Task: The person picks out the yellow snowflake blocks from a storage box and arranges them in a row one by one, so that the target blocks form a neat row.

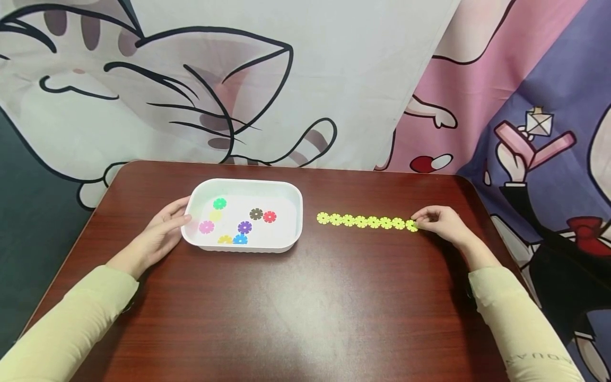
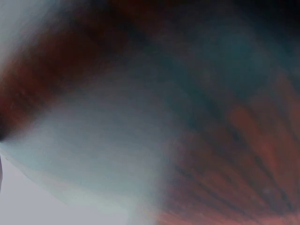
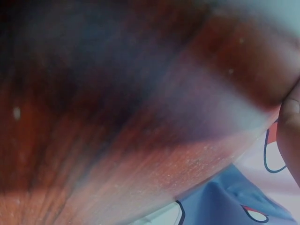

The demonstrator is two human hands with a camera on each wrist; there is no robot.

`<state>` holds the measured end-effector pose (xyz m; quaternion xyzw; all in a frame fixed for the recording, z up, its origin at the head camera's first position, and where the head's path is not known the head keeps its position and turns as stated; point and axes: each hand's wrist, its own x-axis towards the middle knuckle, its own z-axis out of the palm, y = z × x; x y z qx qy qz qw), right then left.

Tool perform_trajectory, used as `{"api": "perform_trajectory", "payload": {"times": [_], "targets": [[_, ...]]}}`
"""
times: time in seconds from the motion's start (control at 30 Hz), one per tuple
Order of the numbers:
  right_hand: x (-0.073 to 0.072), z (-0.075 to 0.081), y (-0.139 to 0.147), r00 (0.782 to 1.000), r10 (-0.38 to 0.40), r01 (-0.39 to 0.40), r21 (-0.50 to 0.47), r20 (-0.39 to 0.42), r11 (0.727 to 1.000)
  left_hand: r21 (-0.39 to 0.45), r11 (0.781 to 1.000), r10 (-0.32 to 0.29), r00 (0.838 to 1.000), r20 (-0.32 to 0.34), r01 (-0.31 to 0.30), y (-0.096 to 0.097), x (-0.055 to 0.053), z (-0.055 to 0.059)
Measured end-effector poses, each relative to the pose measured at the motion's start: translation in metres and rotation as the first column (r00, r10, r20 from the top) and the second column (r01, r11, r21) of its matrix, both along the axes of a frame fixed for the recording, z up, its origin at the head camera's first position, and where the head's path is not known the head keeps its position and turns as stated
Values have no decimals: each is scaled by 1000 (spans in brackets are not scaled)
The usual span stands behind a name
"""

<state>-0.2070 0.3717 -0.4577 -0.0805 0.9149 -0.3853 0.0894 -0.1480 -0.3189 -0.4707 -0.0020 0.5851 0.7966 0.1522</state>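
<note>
A white tray (image 1: 242, 245) stands left of centre on the table. My left hand (image 1: 159, 233) grips its left rim, thumb over the edge. Loose notched flower discs lie inside, among them a green disc (image 1: 219, 203), a pink disc (image 1: 207, 227), a purple disc (image 1: 245, 227) and a red disc (image 1: 269, 217). Right of the tray runs a row of yellow-green flower discs (image 1: 360, 222), edge to edge. At its right end my right hand (image 1: 441, 224) pinches the last disc (image 1: 411, 226) between thumb and fingers. Only blurred tabletop and part of a finger show in the right wrist view.
The dark reddish-brown table (image 1: 305, 307) has rounded far corners. Behind it hangs a cloth (image 1: 343, 79) with a cartoon cat print, and a pink and blue printed cloth (image 1: 515, 95) hangs on the right. The left wrist view is too blurred to read well.
</note>
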Motion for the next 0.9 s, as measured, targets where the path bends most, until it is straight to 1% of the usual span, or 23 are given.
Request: {"api": "perform_trajectory", "payload": {"times": [0.23,0.5,0.73,0.9], "targets": [[-1,-4,0,1000,-3,3,19,-22,1000,4,1000,-3,1000,-8,3,-1,0,0],[-1,-5,-1,1000,-14,14,15,-18,1000,8,1000,-8,1000,-13,8,-1,0,-1],[2,1,-3,999,-33,33,11,10,999,4,1000,-9,1000,-17,9,-1,0,-2],[3,5,-4,999,-22,23,-31,30,999,-1,1000,1,1000,-7,-1,-1,0,-1]]}}
